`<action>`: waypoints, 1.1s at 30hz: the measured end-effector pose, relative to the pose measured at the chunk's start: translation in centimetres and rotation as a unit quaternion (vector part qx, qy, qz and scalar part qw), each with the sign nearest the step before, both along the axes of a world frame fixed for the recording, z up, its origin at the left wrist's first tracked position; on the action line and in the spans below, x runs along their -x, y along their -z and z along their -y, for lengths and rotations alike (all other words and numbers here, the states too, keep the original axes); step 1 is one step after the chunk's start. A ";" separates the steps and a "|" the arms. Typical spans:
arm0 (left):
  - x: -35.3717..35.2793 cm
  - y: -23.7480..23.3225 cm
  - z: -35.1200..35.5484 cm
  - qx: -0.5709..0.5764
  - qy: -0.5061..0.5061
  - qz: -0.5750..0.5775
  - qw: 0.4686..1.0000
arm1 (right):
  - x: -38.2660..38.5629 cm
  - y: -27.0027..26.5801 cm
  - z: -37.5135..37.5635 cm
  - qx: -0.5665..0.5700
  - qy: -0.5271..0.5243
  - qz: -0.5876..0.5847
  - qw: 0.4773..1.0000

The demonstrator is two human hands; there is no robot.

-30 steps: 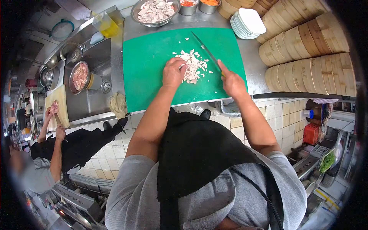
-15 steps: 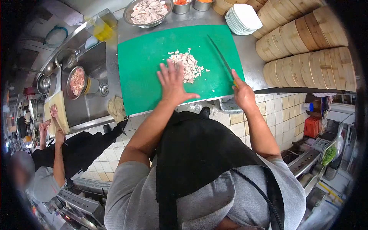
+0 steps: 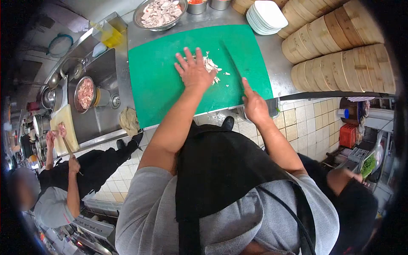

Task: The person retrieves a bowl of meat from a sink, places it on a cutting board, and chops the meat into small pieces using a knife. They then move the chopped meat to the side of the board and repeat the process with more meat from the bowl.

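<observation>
Your left hand [image 3: 195,75] is spread wide, palm down, the fingers fanned and pointing toward the far side of the green cutting board [image 3: 157,91]; it grips nothing that shows, and you cannot tell from above how firmly the palm presses on what is under it. Your right hand [image 3: 256,106] is closed around the handle end of the long knife [image 3: 232,60], one finger stretched forward toward the blade, and the handle itself is mostly hidden in your grasp. The blade slants away from you and to your left over the board, its tip well beyond your knuckles. The pale chopped pieces [image 3: 211,65] lie on the board just beside your left hand, on its thumb side, and the hand blocks your view of part of the heap; they sit between that hand and the knife, with a few loose bits scattered nearer the blade, which stands apart from the main heap. Past the far edge of the board, a metal bowl [image 3: 156,29] holds larger pale slices, and a stack of white plates [image 3: 267,18] stands at the far right corner, beside the bamboo steamers [image 3: 340,70]. To your left, a crumpled cloth [image 3: 128,118] lies by the sink [image 3: 102,121], near the board's corner.
</observation>
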State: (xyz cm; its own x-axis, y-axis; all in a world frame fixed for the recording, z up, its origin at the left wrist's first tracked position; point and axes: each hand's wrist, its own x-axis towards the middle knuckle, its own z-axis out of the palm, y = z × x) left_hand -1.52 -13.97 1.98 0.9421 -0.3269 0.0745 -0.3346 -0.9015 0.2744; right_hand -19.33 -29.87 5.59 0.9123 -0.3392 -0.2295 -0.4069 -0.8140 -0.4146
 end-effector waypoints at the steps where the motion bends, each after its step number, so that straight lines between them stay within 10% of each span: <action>1: -0.6 -0.1 -0.5 0.041 -0.044 -0.056 0.997 | -0.5 0.2 -0.6 -0.016 -0.030 0.017 0.999; 10: -1.6 2.0 -3.9 0.311 0.060 -0.003 0.949 | -2.4 -0.1 -3.9 -0.116 -0.115 0.087 0.983; 33: 0.4 3.0 -5.2 0.298 0.102 0.090 0.945 | -3.8 -1.0 -1.3 -0.034 -0.167 0.115 0.979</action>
